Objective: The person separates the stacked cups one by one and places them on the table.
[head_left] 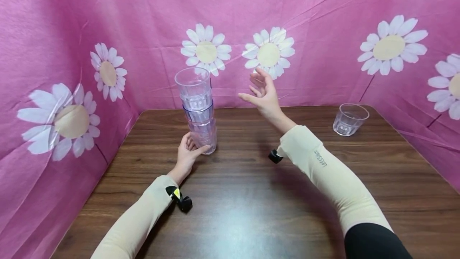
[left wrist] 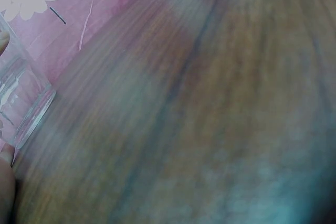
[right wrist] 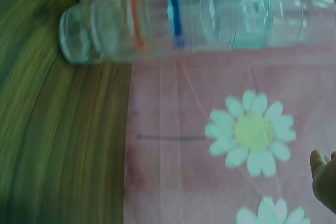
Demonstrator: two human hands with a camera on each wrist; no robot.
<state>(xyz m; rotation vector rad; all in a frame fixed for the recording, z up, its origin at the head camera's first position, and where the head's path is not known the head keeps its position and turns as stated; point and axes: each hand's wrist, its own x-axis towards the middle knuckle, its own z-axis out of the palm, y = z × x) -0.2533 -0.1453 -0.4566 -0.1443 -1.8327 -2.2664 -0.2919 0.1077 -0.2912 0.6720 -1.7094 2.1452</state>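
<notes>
A tall stack of clear tumblers (head_left: 201, 127) stands upright on the left part of the table, one with a blue rim about halfway up. My left hand (head_left: 185, 156) grips the bottom tumbler low down, thumb in front and fingers around its left side. In the left wrist view only the lower part of that tumbler (left wrist: 26, 98) shows at the left edge. Seen sideways from the right wrist, the stack (right wrist: 220, 19) has an orange and a blue band. My right hand (head_left: 266, 95) is raised in the air right of the stack, fingers apart, holding nothing.
One more clear tumbler (head_left: 349, 121) stands upright at the back right of the wooden table (head_left: 244, 179). A pink cloth (head_left: 151, 19) with large white daisies hangs behind the table and along both sides.
</notes>
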